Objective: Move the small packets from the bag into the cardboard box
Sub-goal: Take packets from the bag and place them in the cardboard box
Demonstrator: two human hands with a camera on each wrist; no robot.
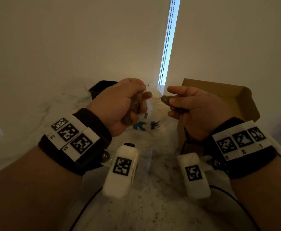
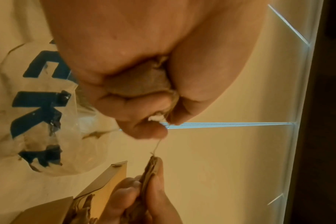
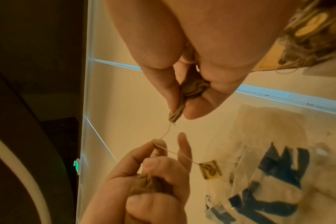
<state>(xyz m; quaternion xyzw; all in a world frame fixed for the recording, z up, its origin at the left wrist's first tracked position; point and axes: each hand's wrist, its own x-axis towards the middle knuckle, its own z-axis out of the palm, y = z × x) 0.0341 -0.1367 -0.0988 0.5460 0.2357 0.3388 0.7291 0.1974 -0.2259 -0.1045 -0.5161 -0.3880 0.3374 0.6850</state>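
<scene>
Left hand (image 1: 119, 104): fist clamped on brown packets (image 1: 134, 104). Right hand (image 1: 196, 110): pinching one packet (image 1: 167, 99). Thread (image 3: 168, 130) joins them. Behind: clear bag (image 1: 154, 117), cardboard box (image 1: 236, 97), on desk (image 1: 153, 205)

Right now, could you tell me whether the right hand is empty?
No, the right hand pinches a small brown packet between thumb and fingers.

Marble-patterned counter (image 1: 153, 205), pale with grey veining. Resting on it: clear plastic bag (image 1: 154, 114) with blue lettering at centre, open cardboard box (image 1: 228, 97) right, black tub (image 1: 99, 88) rear left.
</scene>
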